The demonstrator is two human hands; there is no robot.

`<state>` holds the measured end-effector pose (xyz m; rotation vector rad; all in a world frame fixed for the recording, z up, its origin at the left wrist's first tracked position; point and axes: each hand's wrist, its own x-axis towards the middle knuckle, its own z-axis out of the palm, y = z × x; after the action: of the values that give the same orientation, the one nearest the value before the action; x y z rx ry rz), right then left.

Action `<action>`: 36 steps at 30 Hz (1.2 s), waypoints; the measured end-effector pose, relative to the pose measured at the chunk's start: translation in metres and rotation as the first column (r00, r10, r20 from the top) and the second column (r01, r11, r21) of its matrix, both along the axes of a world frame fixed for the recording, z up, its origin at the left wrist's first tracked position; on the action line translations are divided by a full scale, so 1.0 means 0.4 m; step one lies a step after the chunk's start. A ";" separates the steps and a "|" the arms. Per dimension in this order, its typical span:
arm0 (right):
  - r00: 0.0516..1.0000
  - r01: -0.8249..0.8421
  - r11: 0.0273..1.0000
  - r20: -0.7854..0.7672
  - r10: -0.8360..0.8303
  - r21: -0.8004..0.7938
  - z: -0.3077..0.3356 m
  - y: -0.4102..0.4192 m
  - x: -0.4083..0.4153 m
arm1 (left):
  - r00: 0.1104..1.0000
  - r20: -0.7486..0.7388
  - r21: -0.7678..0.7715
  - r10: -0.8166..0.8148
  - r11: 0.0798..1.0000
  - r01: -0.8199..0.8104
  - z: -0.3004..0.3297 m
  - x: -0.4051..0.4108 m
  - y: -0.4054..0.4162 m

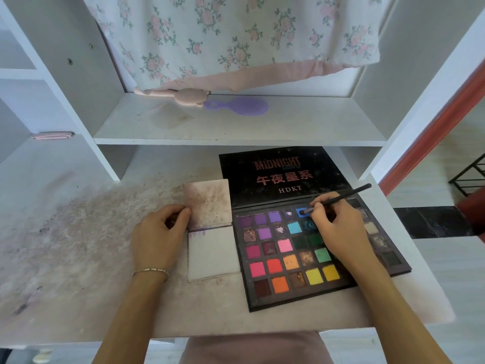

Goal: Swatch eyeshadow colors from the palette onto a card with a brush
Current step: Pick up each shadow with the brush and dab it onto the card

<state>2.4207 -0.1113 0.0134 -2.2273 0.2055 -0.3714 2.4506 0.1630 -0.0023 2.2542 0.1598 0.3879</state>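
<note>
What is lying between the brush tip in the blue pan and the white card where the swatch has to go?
Nothing visible blocks it. From the blue pan the brush passes over purple pans to the card. The left hand holds the flipped-up page, beside the path.

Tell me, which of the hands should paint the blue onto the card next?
Probably the right hand: it grips the brush, tip in the blue pan. The left hand holds the card.

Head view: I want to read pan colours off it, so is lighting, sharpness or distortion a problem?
Head view: soft, even daylight, no glare on the palette; pans and brush are sharp; the right hand hides some pans; wide-angle bending curves the shelf edges.
</note>
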 end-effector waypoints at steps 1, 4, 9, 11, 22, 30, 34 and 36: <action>1.000 0.014 1.000 0.010 -0.014 0.005 -0.001 -0.001 0.000 | 1.000 -0.001 0.002 0.000 1.000 0.000 0.000 0.000 0.000; 1.000 0.003 1.000 0.031 -0.003 0.015 0.000 -0.003 -0.003 | 1.000 -0.004 -0.007 0.000 1.000 0.000 -0.001 0.001 0.000; 1.000 -0.001 1.000 0.002 0.001 -0.012 -0.001 -0.003 -0.001 | 1.000 -0.002 -0.009 -0.004 1.000 0.004 -0.002 0.001 0.001; 1.000 0.001 1.000 0.019 -0.001 -0.001 -0.001 -0.004 -0.001 | 1.000 -0.014 -0.015 0.003 1.000 -0.003 -0.002 0.002 0.001; 0.996 -0.001 0.996 0.086 -0.007 0.085 0.007 0.015 -0.003 | 1.000 -0.012 -0.010 0.009 1.000 -0.009 -0.003 0.001 0.001; 0.987 -0.156 0.918 0.099 0.129 0.366 0.035 0.150 -0.011 | 1.000 -0.019 -0.014 0.007 1.000 -0.007 0.002 0.001 -0.003; 0.958 -0.284 0.896 0.061 0.280 0.341 0.031 0.223 -0.013 | 1.000 -0.015 -0.024 0.001 1.000 -0.002 0.004 -0.001 -0.003; 0.939 -0.334 0.885 0.039 0.341 0.323 0.033 0.246 -0.011 | 1.000 -0.017 -0.026 0.000 1.000 0.000 0.004 -0.001 -0.003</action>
<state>2.4162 -0.0129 0.0264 -1.8918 -0.1088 -0.1137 2.4503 0.1619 -0.0006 2.2325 0.1728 0.3646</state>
